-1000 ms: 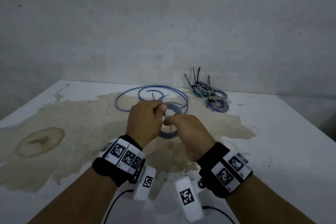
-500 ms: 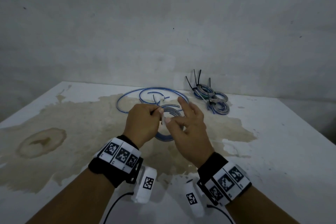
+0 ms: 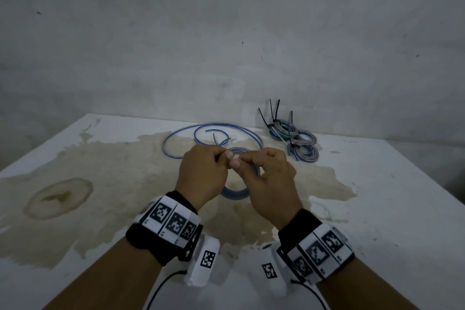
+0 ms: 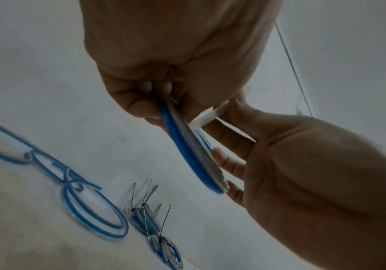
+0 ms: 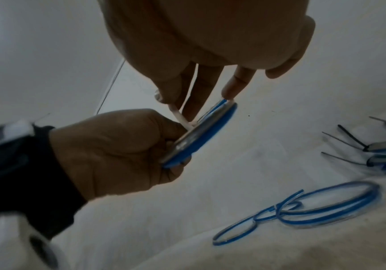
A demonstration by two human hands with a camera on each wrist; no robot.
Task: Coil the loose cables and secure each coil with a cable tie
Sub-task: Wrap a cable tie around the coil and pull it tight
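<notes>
A small coil of blue and clear cable (image 3: pixel 236 194) hangs above the table, edge-on in the wrist views (image 4: pixel 191 157) (image 5: pixel 205 127). My left hand (image 3: pixel 203 173) grips its top, fingers curled round the strands (image 4: pixel 164 102). A white cable tie (image 4: pixel 208 115) (image 5: pixel 182 117) comes out from the coil beside the left thumb. My right hand (image 3: pixel 271 178) pinches this tie between thumb and forefinger (image 5: pixel 175 98), and its other fingers reach down to the coil's rim. The tie's head is hidden between the fingertips.
A loose blue cable (image 3: pixel 214 128) (image 5: pixel 326 206) sprawls in wide loops on the stained white table (image 3: pixel 100 184) behind my hands. Tied coils with black cable ties (image 3: pixel 292 138) (image 4: pixel 150 219) lie at the back right by the wall.
Half a second ago my right hand's fingers were spread beside the coil; now they have closed in against the left fingertips and pinch the white tie. The left hand kept its grip.
</notes>
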